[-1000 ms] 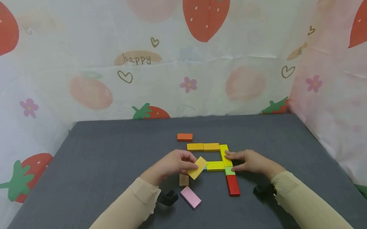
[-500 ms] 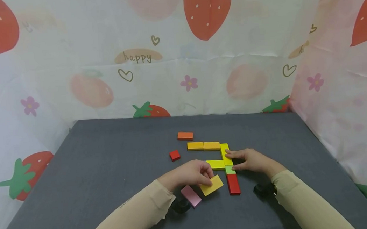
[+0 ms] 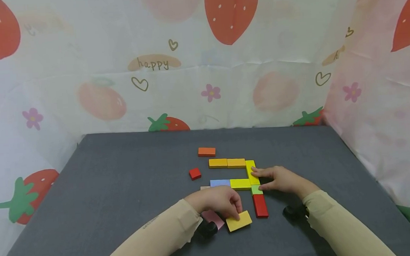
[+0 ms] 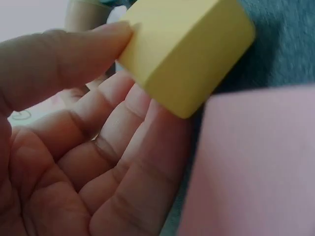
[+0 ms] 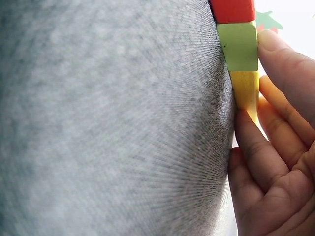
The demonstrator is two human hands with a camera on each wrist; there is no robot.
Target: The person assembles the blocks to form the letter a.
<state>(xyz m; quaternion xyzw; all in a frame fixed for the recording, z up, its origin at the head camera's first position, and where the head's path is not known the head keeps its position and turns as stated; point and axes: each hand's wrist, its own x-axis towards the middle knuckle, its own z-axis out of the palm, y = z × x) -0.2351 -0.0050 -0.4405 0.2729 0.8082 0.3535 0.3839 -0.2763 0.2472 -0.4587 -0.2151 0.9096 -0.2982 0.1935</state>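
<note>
My left hand (image 3: 220, 200) pinches a flat yellow block (image 3: 239, 222) between thumb and fingers, low over the near part of the table. In the left wrist view the thumb presses one face of that yellow block (image 4: 177, 54), close beside a pink block (image 4: 256, 162). On the right, my right hand (image 3: 280, 180) rests its fingertips on an upright-lying yellow block (image 3: 250, 168), its thumb at a small green block (image 3: 256, 190). A long red block (image 3: 260, 206) adjoins the green one. Another yellow block (image 3: 240, 184) and a blue block (image 3: 219, 182) extend leftward in a row.
Two amber blocks (image 3: 226, 163) form the row's far side, with an orange block (image 3: 206, 151) behind. A small red block (image 3: 195, 173) lies left of them. My left forearm partly covers a tan block (image 3: 205, 188). Strawberry-print cloth (image 3: 196, 93) surrounds the grey table (image 3: 129, 164).
My left hand has carried the yellow block from over the blue block toward the near edge and slightly right, lowering it. The blue block now shows. My right hand stays in place.
</note>
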